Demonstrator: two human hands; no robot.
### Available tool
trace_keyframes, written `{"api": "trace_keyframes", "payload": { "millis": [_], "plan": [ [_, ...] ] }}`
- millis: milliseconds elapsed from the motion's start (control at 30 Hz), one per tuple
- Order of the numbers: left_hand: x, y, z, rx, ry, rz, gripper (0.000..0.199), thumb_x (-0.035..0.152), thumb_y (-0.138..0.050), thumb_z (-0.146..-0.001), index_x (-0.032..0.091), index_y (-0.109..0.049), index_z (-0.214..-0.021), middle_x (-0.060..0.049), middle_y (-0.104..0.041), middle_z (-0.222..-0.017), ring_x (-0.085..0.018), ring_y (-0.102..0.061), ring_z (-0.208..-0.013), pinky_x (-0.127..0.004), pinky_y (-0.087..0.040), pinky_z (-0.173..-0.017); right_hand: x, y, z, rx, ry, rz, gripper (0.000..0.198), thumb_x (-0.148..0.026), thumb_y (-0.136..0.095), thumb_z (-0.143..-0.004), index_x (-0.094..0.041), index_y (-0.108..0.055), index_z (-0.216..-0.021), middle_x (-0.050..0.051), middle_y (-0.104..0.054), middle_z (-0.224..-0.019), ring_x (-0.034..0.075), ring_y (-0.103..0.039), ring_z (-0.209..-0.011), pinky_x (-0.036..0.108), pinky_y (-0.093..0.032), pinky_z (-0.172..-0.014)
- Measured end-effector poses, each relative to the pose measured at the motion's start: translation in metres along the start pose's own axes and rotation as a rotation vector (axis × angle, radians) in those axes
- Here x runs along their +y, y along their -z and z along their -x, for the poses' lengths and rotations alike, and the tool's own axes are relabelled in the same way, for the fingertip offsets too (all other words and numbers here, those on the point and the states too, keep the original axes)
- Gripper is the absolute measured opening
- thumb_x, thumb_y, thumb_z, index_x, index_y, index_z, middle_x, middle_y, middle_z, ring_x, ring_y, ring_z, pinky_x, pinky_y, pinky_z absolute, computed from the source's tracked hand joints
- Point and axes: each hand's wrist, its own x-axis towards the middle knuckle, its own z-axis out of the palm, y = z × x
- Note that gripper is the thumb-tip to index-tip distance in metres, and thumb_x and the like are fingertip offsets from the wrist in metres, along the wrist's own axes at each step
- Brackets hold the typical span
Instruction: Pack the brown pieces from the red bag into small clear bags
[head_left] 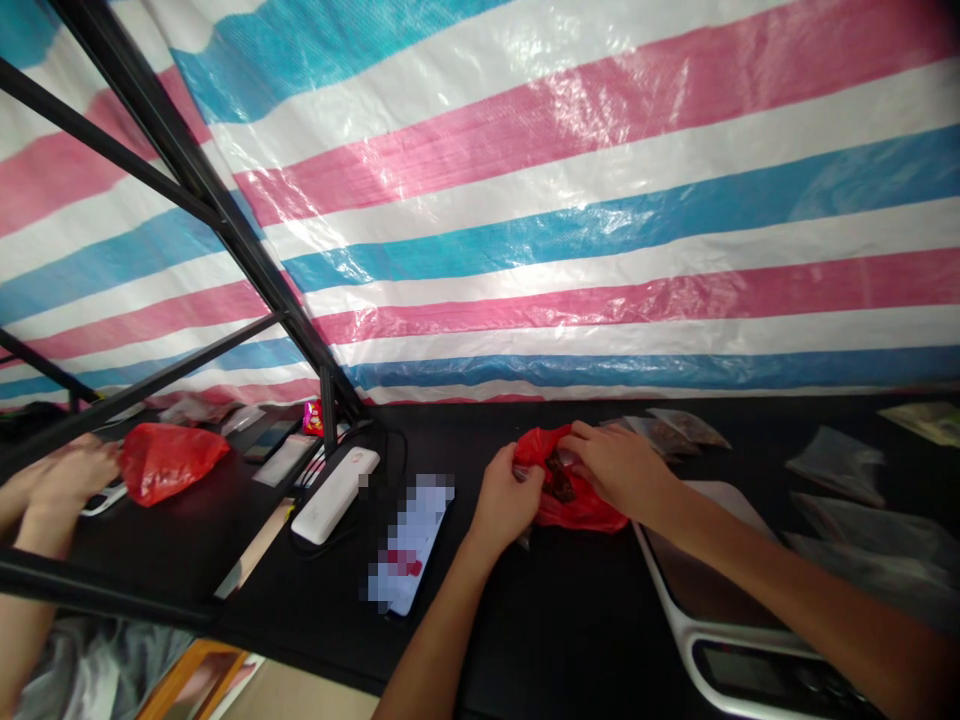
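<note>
A red plastic bag (589, 512) lies on the black table with its mouth open, showing dark brown pieces (559, 480) inside; I cannot make out what they are. My left hand (504, 505) pinches the bag's left edge, fingers closed. A bit of clear plastic (523, 540) pokes out beneath it. From the right, my right hand (619, 468) reaches over the bag, its bent fingers closed on the upper rim by the opening; the fingertips are partly hidden. Under my right forearm sits a silver digital scale (679, 610).
A phone (412, 545) and a white power bank (335, 495) with a cable lie to the left. Several small clear bags (836, 465) are spread at right. Beyond a black metal frame (247, 270), another person's hands (71, 470) hold a red bag (171, 462). Striped sheeting (600, 200) hangs behind.
</note>
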Motion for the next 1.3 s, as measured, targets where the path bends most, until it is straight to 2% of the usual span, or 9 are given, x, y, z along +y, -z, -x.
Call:
{"api": "trace_keyframes", "payload": {
  "millis": [200,367,600,867,1000,1100,1200,1300],
  "plan": [
    [0.002,0.000,-0.005,0.032,0.217,0.340,0.022,0.020,-0.060,-0.082,0.016,-0.076,-0.097,-0.001,-0.073,-0.080,-0.013,-0.061,-0.065,-0.024,-0.048,-0.066,-0.003,-0.007,0.001,-0.022,-0.024,-0.069,0.022,-0.024,-0.064,-0.097,-0.022,-0.075,-0.116,0.012,-0.079,-0.115,0.030,-0.077,-0.097,0.041,-0.052,-0.088],
    [-0.002,-0.002,-0.007,0.038,0.243,0.542,0.025,0.022,-0.064,-0.080,0.016,-0.076,-0.101,-0.001,-0.075,-0.083,-0.014,-0.064,-0.072,-0.023,-0.051,-0.072,-0.010,-0.006,0.002,-0.012,-0.049,-0.042,0.020,-0.026,-0.066,-0.097,-0.017,-0.076,-0.111,0.015,-0.080,-0.115,0.032,-0.077,-0.101,0.041,-0.053,-0.089],
    [-0.004,-0.006,-0.007,0.046,0.208,0.565,0.028,0.021,-0.065,-0.079,0.017,-0.076,-0.105,-0.003,-0.077,-0.089,-0.016,-0.069,-0.080,-0.025,-0.054,-0.078,-0.013,-0.004,0.003,-0.033,-0.085,-0.052,0.021,-0.025,-0.062,-0.098,-0.016,-0.075,-0.113,0.015,-0.079,-0.116,0.032,-0.076,-0.105,0.042,-0.054,-0.092],
    [-0.003,-0.007,-0.007,0.076,0.273,0.699,0.030,0.026,-0.073,-0.074,0.015,-0.076,-0.102,-0.004,-0.078,-0.088,-0.017,-0.070,-0.079,-0.026,-0.052,-0.078,-0.014,-0.003,0.005,0.014,0.046,-0.213,0.031,-0.013,-0.061,-0.092,-0.022,-0.073,-0.119,0.009,-0.078,-0.121,0.031,-0.075,-0.107,0.043,-0.053,-0.097],
    [-0.002,-0.008,-0.008,0.089,0.285,0.763,0.033,0.028,-0.074,-0.074,0.015,-0.074,-0.104,-0.004,-0.077,-0.087,-0.020,-0.071,-0.081,-0.030,-0.054,-0.083,-0.019,-0.001,0.005,0.023,0.121,-0.303,0.037,-0.012,-0.061,-0.090,-0.025,-0.073,-0.123,0.007,-0.077,-0.127,0.030,-0.072,-0.115,0.044,-0.051,-0.103],
    [-0.006,-0.008,-0.009,0.108,0.237,0.678,0.029,0.034,-0.073,-0.080,0.016,-0.071,-0.103,-0.004,-0.075,-0.088,-0.020,-0.071,-0.082,-0.032,-0.054,-0.084,-0.019,-0.002,0.004,0.016,0.100,-0.339,0.034,-0.019,-0.064,-0.091,-0.025,-0.073,-0.123,0.008,-0.079,-0.122,0.031,-0.074,-0.111,0.044,-0.052,-0.098],
    [-0.012,-0.005,-0.009,0.199,0.087,0.389,0.027,0.042,-0.069,-0.091,0.019,-0.067,-0.104,-0.006,-0.073,-0.095,-0.021,-0.069,-0.088,-0.034,-0.053,-0.086,-0.013,-0.002,0.003,-0.001,0.013,-0.397,0.024,-0.027,-0.066,-0.092,-0.026,-0.076,-0.115,0.005,-0.082,-0.107,0.030,-0.077,-0.099,0.040,-0.054,-0.087],
    [-0.016,0.000,-0.008,0.295,-0.057,0.131,0.033,0.046,-0.060,-0.101,0.019,-0.061,-0.121,-0.010,-0.070,-0.111,-0.023,-0.068,-0.099,-0.038,-0.051,-0.093,-0.005,0.003,0.002,0.007,-0.026,-0.463,0.019,-0.030,-0.065,-0.094,-0.028,-0.077,-0.109,0.002,-0.083,-0.101,0.027,-0.078,-0.094,0.036,-0.054,-0.082]
  ]
}}
